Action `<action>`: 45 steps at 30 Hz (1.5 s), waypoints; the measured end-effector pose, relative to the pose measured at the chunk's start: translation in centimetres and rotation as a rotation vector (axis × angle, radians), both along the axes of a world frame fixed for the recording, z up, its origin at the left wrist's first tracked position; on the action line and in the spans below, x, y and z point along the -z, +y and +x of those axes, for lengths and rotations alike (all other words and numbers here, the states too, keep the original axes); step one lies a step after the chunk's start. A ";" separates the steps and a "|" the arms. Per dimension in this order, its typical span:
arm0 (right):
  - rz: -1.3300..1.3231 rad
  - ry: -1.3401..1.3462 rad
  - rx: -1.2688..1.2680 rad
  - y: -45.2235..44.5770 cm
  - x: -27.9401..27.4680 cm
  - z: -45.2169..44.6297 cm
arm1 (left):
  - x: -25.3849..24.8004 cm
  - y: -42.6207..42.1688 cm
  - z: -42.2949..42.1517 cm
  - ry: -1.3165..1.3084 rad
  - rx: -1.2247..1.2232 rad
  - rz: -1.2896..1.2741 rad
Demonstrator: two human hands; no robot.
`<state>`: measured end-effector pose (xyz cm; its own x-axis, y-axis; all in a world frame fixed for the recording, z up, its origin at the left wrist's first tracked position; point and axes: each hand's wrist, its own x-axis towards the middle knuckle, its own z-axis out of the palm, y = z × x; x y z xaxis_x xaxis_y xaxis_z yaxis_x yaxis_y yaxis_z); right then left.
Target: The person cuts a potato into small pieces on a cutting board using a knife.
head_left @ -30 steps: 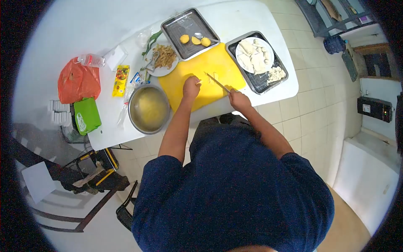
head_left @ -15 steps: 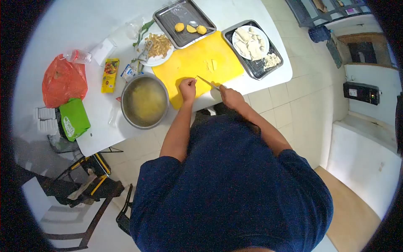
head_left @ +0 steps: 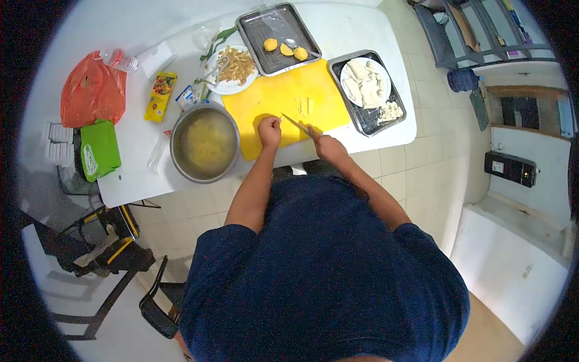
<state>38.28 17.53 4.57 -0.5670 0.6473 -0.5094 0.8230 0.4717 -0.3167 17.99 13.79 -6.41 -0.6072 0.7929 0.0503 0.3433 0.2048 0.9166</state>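
Observation:
My right hand (head_left: 329,146) is closed round the handle of a knife (head_left: 295,124), whose blade points up and left over the yellow cutting board (head_left: 325,90). Beside the blade tip, my left hand (head_left: 269,130) is closed in a pinch; what its fingers hold is too small to name. Thin pale yellow pieces (head_left: 310,106) lie on the board beyond the knife. A metal bowl (head_left: 205,142) with yellow pieces in cloudy liquid stands left of my left hand.
Behind the board lie a tray (head_left: 256,43) with yellow pieces and a spoon, and a plate (head_left: 226,90) of brown strips. Another tray (head_left: 362,127) bears a white plate of pale food. Farther left are a yellow packet (head_left: 160,96), a red bag (head_left: 92,93) and a green bag (head_left: 101,151).
Over the last second, my left hand and the knife have moved toward the board's near left part, away from the cut pieces. The camera view has shifted slightly.

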 end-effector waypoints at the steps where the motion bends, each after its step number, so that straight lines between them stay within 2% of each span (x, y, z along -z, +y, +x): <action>1: 0.016 0.003 -0.001 0.0 0.1 0.0 | 1.0 0.2 -0.2 0.040 0.014 0.000; 2: 0.032 0.006 -0.003 0.0 0.2 0.1 | 2.0 0.4 -0.2 0.079 0.027 -0.001; 5: 0.037 -0.021 -0.025 0.2 -0.1 -0.2 | -0.1 0.8 -0.4 0.146 0.099 -0.027; 8: 0.021 -0.014 -0.010 0.3 -0.4 -0.4 | 0.6 0.9 -0.5 0.259 0.148 -0.154; 11: 0.016 -0.067 -0.038 0.4 -1.4 -0.7 | 1.5 0.7 0.1 0.291 0.014 -0.082; 20: 0.004 0.030 -0.016 0.8 -1.5 -1.3 | 0.0 0.7 0.0 0.062 0.018 -0.206; 23: 0.026 0.040 -0.038 0.6 -0.4 -1.2 | 0.2 0.7 0.0 0.162 0.011 -0.139; 26: 0.012 0.023 -0.023 0.3 -0.5 -0.7 | 0.4 0.7 0.0 0.164 0.007 -0.175; 29: 0.070 0.033 -0.024 -0.6 0.7 0.1 | 1.3 0.7 -0.2 0.164 0.016 -0.097; 32: 0.014 -0.087 -0.032 -0.8 -1.4 1.0 | 1.1 0.6 0.1 0.058 -0.027 -0.156; 35: 0.069 -0.073 0.050 -0.4 -1.4 1.5 | 0.0 0.3 0.0 0.065 0.007 -0.108; 38: 0.109 -0.042 -0.002 -0.2 -1.5 1.0 | 1.5 0.2 -0.1 0.168 0.010 0.034; 41: 0.113 0.034 -0.042 -0.3 0.8 0.5 | 1.8 0.2 0.0 0.173 -0.014 -0.005; 45: 0.083 -0.043 -0.071 0.2 -0.3 -0.4 | 2.6 0.3 -0.3 0.168 0.004 -0.028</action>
<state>37.90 17.71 4.82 -0.5921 0.6472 -0.4801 0.7982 0.5527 -0.2394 17.67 14.06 -9.04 -0.5887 0.7980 0.1289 0.4924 0.2276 0.8401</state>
